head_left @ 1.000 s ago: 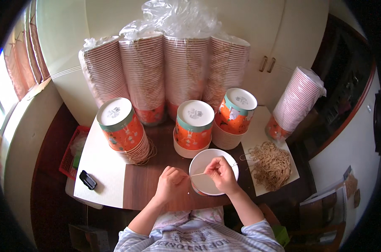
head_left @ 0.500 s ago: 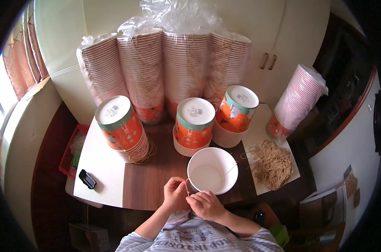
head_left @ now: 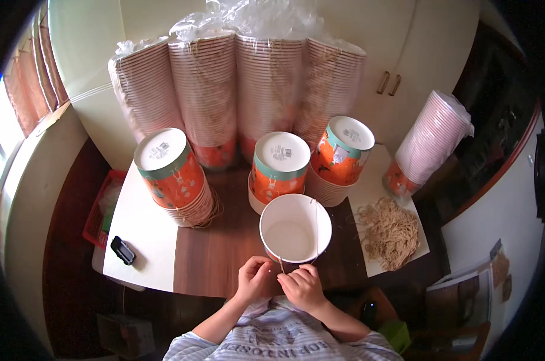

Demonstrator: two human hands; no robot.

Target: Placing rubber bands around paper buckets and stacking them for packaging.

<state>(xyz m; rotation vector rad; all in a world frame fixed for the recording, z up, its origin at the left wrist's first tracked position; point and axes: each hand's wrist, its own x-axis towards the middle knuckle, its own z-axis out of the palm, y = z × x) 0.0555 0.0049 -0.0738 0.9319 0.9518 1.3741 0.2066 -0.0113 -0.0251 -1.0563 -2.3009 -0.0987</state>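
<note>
A white-lined paper bucket (head_left: pixel 289 237) stands open side up near the table's front edge. A thin beige cord (head_left: pixel 316 228) runs from its far rim across the mouth to the near side, and a short length rises by the near rim. My right hand (head_left: pixel 301 286) is closed just in front of the bucket, pinching the cord between thumb and forefinger. My left hand (head_left: pixel 253 279) is beside it, fingers curled and thumb bent in; whether anything is in its fingertips is too small to tell.
Behind stand upside-down orange-and-green bucket stacks (head_left: pixel 175 180), with tall plastic-wrapped stacks (head_left: pixel 203 96) at the back. Another wrapped stack (head_left: pixel 432 135) leans at the right. A tangled heap of cord (head_left: pixel 390 234) lies right of the bucket, a small black case (head_left: pixel 123 250) at left.
My hands have drawn apart; the left has come off the cord while the right keeps it. The cord now crosses the bucket's mouth farther right, and the bucket is turned and shifted slightly.
</note>
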